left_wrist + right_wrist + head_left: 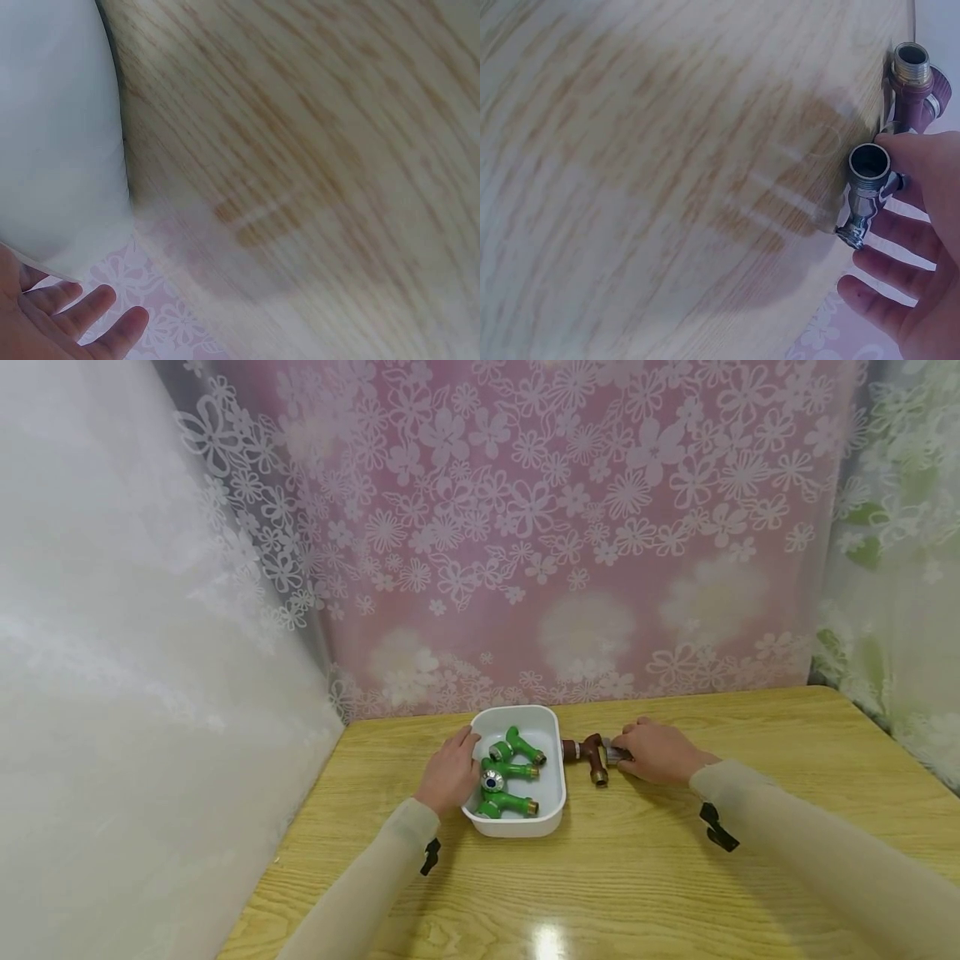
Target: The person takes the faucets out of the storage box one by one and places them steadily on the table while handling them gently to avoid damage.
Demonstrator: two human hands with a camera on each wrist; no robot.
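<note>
White rectangular tray (553,720) sits on the wooden table (645,868), near the far edge by the floral curtain (570,527). Inside it: three green plastic faucets (510,772) with brass threaded ends, lying side by side, one with a blue-capped chrome knob. Left hand (450,771) rests on the tray's left rim, fingers straight and relaxed, a little spread in the left wrist view, gripping nothing. Brown faucet (590,753) lies on the table just right of the tray, outside it, brass spout pointing toward the person. Right hand (658,750) pinches its chrome end, thumb and fingers curled round the metal; the right wrist view shows an open chrome socket by the thumb. No readable labels or writing anywhere
</note>
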